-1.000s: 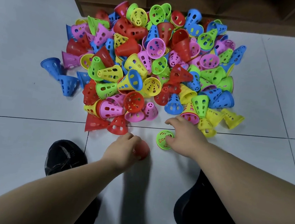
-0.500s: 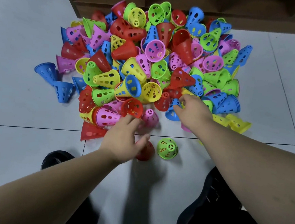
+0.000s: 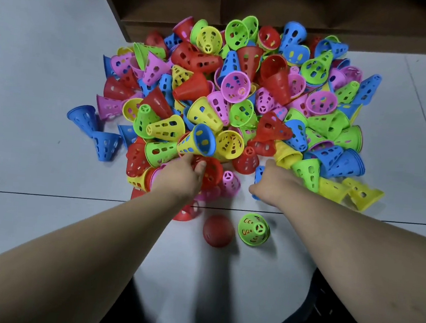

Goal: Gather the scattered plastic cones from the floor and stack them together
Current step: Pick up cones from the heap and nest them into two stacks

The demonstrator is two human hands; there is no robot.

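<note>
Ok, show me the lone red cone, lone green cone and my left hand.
Lone red cone (image 3: pixel 218 231): head view, top surface.
Lone green cone (image 3: pixel 253 229): head view, near tip.
Left hand (image 3: pixel 181 177): head view, its back.

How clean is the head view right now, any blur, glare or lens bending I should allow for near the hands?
Head view: even light, little glare on the cone pile; soft shadows on the floor beneath both forearms; left hand and right hand slightly blurred, so their grips are unreadable; wide-angle stretch swells the forearms toward the lower corners.
</note>
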